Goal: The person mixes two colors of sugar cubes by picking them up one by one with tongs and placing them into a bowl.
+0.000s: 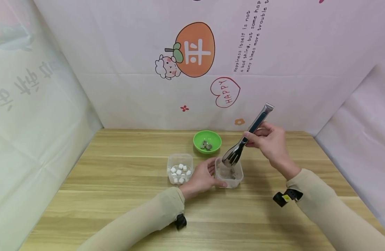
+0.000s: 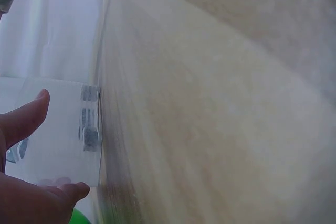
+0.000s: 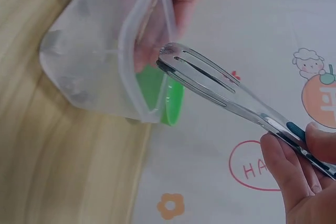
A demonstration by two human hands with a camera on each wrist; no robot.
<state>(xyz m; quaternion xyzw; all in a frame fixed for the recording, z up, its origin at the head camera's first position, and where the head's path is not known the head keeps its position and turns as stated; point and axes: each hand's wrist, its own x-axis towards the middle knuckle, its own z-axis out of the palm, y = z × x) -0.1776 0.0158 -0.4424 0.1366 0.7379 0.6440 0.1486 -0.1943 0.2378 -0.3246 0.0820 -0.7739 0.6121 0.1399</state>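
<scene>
My right hand (image 1: 271, 143) grips a pair of metal tongs (image 1: 254, 126) with dark handle grips. The slotted tips hang at the mouth of a clear plastic container (image 1: 237, 175); in the right wrist view nothing shows between them. A few small grey-brown pieces (image 1: 232, 171) lie inside that container. My left hand (image 1: 203, 177) holds the container from its left side, thumb at the front and fingers behind. In the left wrist view the thumb and a fingertip frame the container wall (image 2: 60, 129).
A second clear container (image 1: 180, 159) with several white cubes (image 1: 178, 172) stands left of the left hand. Behind, near the wall, sits a green bowl (image 1: 198, 136) with several grey-brown pieces (image 1: 206, 145). A printed white cloth (image 1: 132, 101) rises at the wooden table's (image 1: 117, 181) back edge.
</scene>
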